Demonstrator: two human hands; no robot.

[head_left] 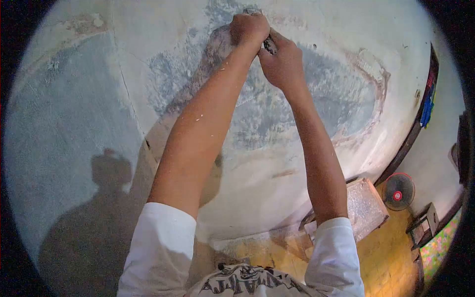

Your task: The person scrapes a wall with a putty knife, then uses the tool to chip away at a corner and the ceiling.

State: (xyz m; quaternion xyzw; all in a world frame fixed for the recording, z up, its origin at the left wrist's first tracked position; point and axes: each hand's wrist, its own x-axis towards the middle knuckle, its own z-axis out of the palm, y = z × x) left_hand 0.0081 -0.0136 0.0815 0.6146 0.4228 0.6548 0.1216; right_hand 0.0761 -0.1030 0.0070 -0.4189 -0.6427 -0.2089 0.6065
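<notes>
Both arms reach up to the wall (262,173), where my hands meet near the top of the view. My left hand (250,29) is closed around the upper part of a narrow hand tool. Just below it and to the right, my right hand (283,60) grips the lower end. Between the two shows the tool's dark, paint-flecked handle (270,46); its working end is mostly hidden, so I cannot tell its exact kind. Behind the hands spreads a rough grey patch (326,94) bordered by whitish coating. Small pale flakes lie on my left forearm.
A larger grey area (64,109) covers the wall at left, with my shadow falling over its lower part. Low on the right stand a pale, box-like object (365,208), a round fan (399,192) and a small stand (424,225) on the yellow floor (383,252).
</notes>
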